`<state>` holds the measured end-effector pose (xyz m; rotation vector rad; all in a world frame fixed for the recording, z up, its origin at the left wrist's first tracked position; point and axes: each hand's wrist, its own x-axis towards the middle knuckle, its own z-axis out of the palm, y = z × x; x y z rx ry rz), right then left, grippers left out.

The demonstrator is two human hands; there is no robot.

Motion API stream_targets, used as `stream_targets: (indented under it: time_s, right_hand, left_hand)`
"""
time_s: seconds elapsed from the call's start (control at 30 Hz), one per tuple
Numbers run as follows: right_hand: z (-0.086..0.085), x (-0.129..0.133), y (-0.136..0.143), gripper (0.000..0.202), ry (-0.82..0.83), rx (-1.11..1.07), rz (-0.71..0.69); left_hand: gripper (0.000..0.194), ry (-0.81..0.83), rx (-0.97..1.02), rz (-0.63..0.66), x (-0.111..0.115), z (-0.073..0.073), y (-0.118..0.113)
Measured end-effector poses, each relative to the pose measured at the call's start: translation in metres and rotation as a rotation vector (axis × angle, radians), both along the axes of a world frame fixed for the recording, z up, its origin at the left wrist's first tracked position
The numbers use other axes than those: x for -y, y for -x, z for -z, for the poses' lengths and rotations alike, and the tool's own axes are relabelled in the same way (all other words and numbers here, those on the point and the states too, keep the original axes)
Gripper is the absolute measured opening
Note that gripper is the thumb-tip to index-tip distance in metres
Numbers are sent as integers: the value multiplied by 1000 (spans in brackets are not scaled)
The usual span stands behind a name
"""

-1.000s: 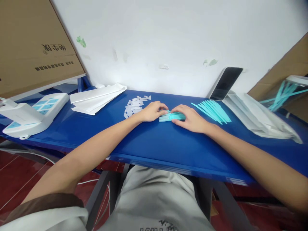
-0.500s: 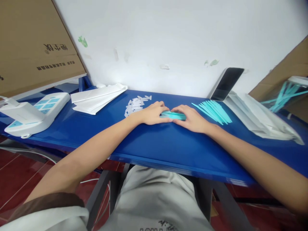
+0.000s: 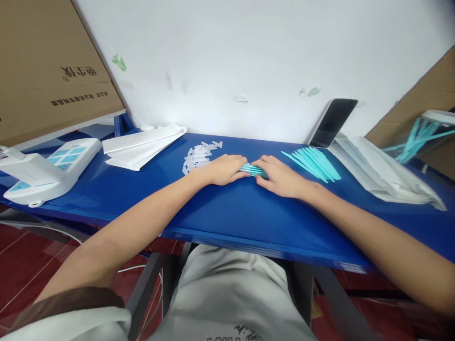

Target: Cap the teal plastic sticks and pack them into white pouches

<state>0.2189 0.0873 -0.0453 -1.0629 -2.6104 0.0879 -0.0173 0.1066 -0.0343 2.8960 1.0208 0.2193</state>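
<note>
A small bundle of thin turquoise sticks [image 3: 253,170] lies crosswise between my two hands, low over the blue table [image 3: 227,213]. My left hand [image 3: 229,169] has its fingers closed round the bundle's left end. Round the right end, my right hand [image 3: 275,174] is closed, thumb on the near side. Just beyond my left wrist is a pile of small whitish translucent pieces [image 3: 199,155]. More turquoise sticks [image 3: 314,163] lie in a loose, slanted row to the right of my right hand.
A phone [image 3: 333,123] leans against the white wall at the back right, beside white plastic bags [image 3: 384,173]. Farther right is a clear container with turquoise sticks [image 3: 419,137]. Folded white paper [image 3: 142,147], a power strip [image 3: 78,158] and a cardboard box [image 3: 53,71] are at left.
My hands still hold the bundle, but the fingers have shifted along it. My left fingertips and thumb cover its left end more, and less of the bundle shows. The view has shifted slightly.
</note>
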Motion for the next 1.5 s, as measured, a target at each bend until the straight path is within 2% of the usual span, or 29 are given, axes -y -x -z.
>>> stream_targets:
  time_s: [0.17,0.4,0.53,0.73,0.87,0.97,1.07,1.1,1.17,1.23,1.3,1.37,1.43,1.5]
  right_hand:
    - [-6,4,4,19,-9,104,51]
    - [-16,10,6,8,88,193,88]
    - [-21,16,11,4,108,280,181]
    - [-27,23,17,16,94,347,243]
    - [-31,25,17,26,114,361,280]
    - [-29,25,16,25,112,353,278]
    - [-24,23,11,20,67,312,265]
    - [-22,20,9,19,46,288,270]
    - [-18,14,3,21,6,193,298]
    - [-16,6,-3,21,-37,-35,328]
    - [-16,0,-5,18,-92,-377,311]
    - [-18,-3,-5,19,-117,-689,276]
    - [-22,-1,-4,25,-83,-881,278]
    - [-23,4,-2,31,-41,-997,316]
  left_hand:
    - [31,-71,-80,2,7,-4,-7]
    - [31,-197,-142,20,12,4,-14]
    - [32,-226,-135,21,17,5,-18]
    - [31,-236,-130,12,19,2,-18]
    - [29,-255,-85,44,19,5,-17]
    - [32,-241,-20,82,18,2,-14]
    - [48,-188,133,153,6,-8,1]
    - [55,-200,212,137,-1,-13,11]
    - [61,-300,360,-25,-20,-21,38]
    - [61,-436,450,-327,-40,-24,75]
    - [66,-479,432,-640,-57,-20,114]
    - [73,-439,376,-907,-67,-11,149]
    - [85,-309,347,-1107,-71,-1,174]
    - [94,-212,317,-1145,-72,5,186]
